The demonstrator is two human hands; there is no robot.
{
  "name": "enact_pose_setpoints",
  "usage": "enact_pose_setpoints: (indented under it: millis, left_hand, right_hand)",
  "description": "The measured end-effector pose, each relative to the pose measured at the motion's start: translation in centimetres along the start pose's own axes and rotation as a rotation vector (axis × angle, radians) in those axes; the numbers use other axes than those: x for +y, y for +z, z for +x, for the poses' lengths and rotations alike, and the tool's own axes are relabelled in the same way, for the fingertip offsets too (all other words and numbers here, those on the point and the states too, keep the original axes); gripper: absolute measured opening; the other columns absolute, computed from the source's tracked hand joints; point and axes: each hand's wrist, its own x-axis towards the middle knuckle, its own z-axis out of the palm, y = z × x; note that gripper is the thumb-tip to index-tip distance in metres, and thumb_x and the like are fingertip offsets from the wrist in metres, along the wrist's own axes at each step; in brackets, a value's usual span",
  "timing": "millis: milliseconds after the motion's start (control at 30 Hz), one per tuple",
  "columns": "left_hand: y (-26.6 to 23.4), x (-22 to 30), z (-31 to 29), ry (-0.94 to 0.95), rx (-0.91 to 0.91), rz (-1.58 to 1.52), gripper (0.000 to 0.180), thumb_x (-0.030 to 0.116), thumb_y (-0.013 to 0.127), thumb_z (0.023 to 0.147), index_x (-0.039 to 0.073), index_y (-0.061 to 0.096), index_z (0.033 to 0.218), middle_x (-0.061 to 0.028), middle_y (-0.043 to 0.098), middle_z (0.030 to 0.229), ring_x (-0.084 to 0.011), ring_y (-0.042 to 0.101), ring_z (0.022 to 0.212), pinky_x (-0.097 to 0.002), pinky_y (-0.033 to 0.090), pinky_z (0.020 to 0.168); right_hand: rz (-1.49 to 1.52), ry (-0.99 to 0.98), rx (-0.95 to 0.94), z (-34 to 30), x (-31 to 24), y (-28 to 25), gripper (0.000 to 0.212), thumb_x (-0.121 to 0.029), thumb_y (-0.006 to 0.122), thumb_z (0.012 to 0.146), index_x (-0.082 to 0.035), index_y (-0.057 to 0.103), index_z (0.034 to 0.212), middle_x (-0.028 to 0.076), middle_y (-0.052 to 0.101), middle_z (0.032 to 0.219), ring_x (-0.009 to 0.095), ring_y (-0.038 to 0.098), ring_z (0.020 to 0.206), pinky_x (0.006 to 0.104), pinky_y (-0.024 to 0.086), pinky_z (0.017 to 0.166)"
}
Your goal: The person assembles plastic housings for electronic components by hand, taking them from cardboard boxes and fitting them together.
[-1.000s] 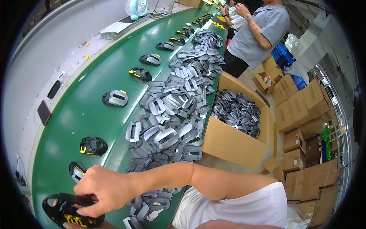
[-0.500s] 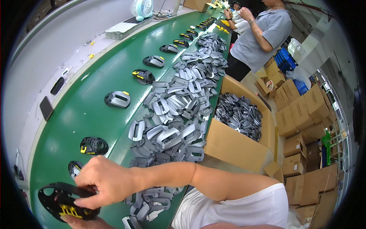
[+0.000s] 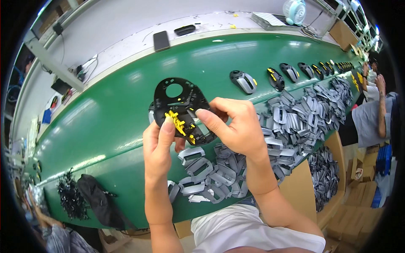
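Between my hands, above the green bench, is a black plastic mouse-like shell (image 3: 174, 102), tilted with its hollow inner side showing. It has a round hole at the far end and a yellow plastic piece (image 3: 176, 123) inside. My left hand (image 3: 157, 145) grips the near left edge, its thumb on the yellow piece. Around the right edge closes my right hand (image 3: 236, 124), its thumb reaching over the inside; some of its fingers are hidden behind the shell. Part of a grey piece shows behind the shell's left edge. Grey plastic trim pieces (image 3: 200, 168) lie heaped near my wrists.
A row of black-and-grey shells (image 3: 243, 82) runs along the green bench (image 3: 105, 139) to the far right. Left are a black bag (image 3: 97, 196) and a pile of small black parts (image 3: 71, 196). A cardboard box (image 3: 297, 185) of grey parts stands right. Other people work at both ends.
My view has turned left. The shell is now farther from the bench's near left, in front of me, with its inside facing up, and both hands are in full view around it.
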Motion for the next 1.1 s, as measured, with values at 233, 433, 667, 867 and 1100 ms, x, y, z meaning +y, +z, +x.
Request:
enact_pose_setpoints:
  millis: [233, 433, 667, 867, 1100]
  left_hand:
    - [-0.4, 0.0, 0.4, -0.012, 0.010, -0.101, 0.036, 0.034, 0.049, 0.093, -0.001, 0.056, 0.096, -0.0043, 0.058, 0.074, -0.0066, 0.045, 0.051, -0.0188, 0.033, 0.042]
    - [-0.6, 0.5, 0.1, -0.132, 0.002, -0.107, 0.035, 0.034, 0.051, 0.091, -0.001, 0.055, 0.094, -0.0066, 0.058, 0.070, -0.0084, 0.047, 0.042, -0.0200, 0.036, 0.036]
    - [-0.6, 0.5, 0.0, -0.103, -0.019, -0.090, 0.033, 0.032, 0.049, 0.092, 0.000, 0.053, 0.098, -0.0052, 0.056, 0.070, -0.0080, 0.046, 0.043, -0.0191, 0.035, 0.037]
    - [-1.3, 0.7, 0.8, -0.088, 0.165, 0.054, 0.028, 0.031, 0.053, 0.089, 0.003, 0.054, 0.091, -0.0035, 0.053, 0.068, -0.0077, 0.045, 0.043, -0.0200, 0.034, 0.036]
    - [-11.5, -1.0, 3.7, 0.057, 0.928, 1.368, 0.043, 0.042, 0.064, 0.078, 0.005, 0.059, 0.099, -0.0137, 0.061, 0.078, -0.0299, 0.061, 0.074, -0.0394, 0.046, 0.067]
  right_hand:
    - [0.082, -0.016, 0.020, 0.3, 0.4, 0.9, 0.043, -0.027, 0.063, 0.084, 0.001, 0.047, 0.056, 0.008, 0.040, 0.046, 0.011, 0.034, 0.040, 0.0291, 0.028, 0.039]
    - [0.185, 0.005, -0.041, 0.1, 0.9, 0.8, 0.048, -0.027, 0.063, 0.084, 0.001, 0.043, 0.052, 0.001, 0.029, 0.044, 0.006, 0.026, 0.045, 0.0271, 0.021, 0.038]
    - [0.138, -0.001, -0.042, -0.1, 0.2, 0.6, 0.048, -0.028, 0.063, 0.084, 0.001, 0.042, 0.052, 0.002, 0.030, 0.044, 0.007, 0.026, 0.044, 0.0273, 0.022, 0.038]
    - [0.011, 0.049, -0.097, 0.1, -0.4, 0.2, 0.039, -0.032, 0.064, 0.082, 0.002, 0.061, 0.066, 0.009, 0.052, 0.050, 0.013, 0.049, 0.044, 0.0264, 0.039, 0.044]
    - [-0.131, 0.074, -0.060, 0.3, 1.1, -2.3, 0.025, -0.025, 0.064, 0.083, -0.001, 0.063, 0.089, 0.006, 0.066, 0.076, 0.012, 0.061, 0.068, 0.0242, 0.043, 0.057]
